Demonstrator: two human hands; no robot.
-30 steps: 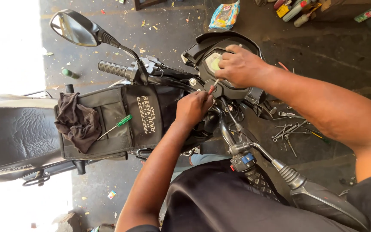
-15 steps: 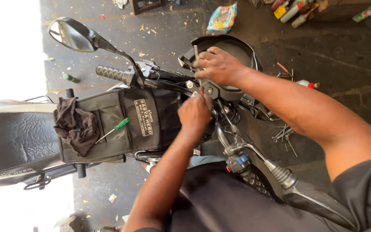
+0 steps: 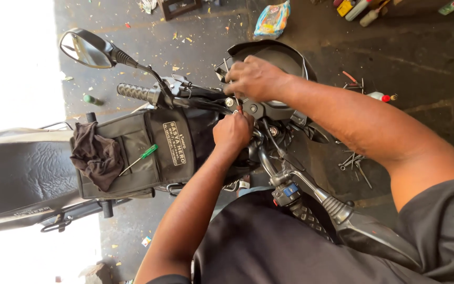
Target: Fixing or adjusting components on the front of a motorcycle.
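A motorcycle lies across the view, its black seat (image 3: 17, 173) at the left and its handlebar (image 3: 195, 97) in the middle. My left hand (image 3: 232, 131) is closed around a small red-handled screwdriver (image 3: 239, 107) whose tip points up at the handlebar clamp area. Just above it, my right hand (image 3: 256, 79) grips the near edge of the black instrument housing (image 3: 279, 55). The two hands are almost touching. The screwdriver's tip is hidden between them.
A grey tank bag (image 3: 137, 152) carries a dark rag (image 3: 96, 158) and a green-handled screwdriver (image 3: 142, 156). A mirror (image 3: 85, 50) sticks out at upper left. Loose tools (image 3: 354, 160) and a small bottle (image 3: 379, 97) lie on the concrete floor at right. The right-side grip (image 3: 316, 202) is near my body.
My right hand slid from the top of the instrument housing down to its near edge. My left hand with the screwdriver stayed at the clamp area; the view shifted slightly.
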